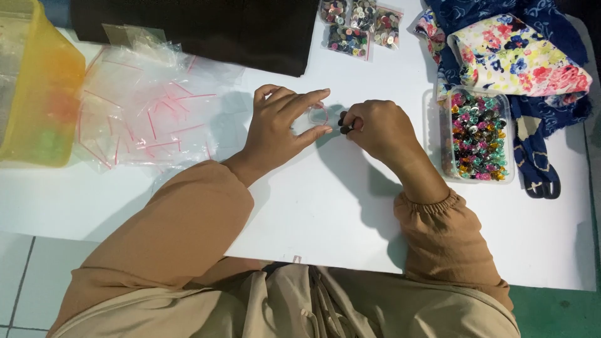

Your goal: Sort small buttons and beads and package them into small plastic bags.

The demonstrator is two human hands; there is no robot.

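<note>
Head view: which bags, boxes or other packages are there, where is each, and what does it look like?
Small clear bag: held open in the left hand, red-lined top.
Empty clear bags: loose pile at left, red strips.
Filled bags: top centre, mixed-colour buttons inside.
Clear box: right of the right hand, rectangular, full of coloured buttons.
Yellow tub: far left, see-through.

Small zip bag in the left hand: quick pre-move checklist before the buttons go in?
1. Left hand grips the small zip bag between thumb and fingers: ok.
2. Bag mouth faces the right hand: cannot tell, the plastic is too clear.
3. Right hand holds dark buttons at its fingertips: ok.
4. Buttons sit beside the bag, almost touching: ok.
5. Tray of coloured buttons lies beside the right hand: ok.
6. Pile of spare empty bags lies beside the left hand: ok.
</note>
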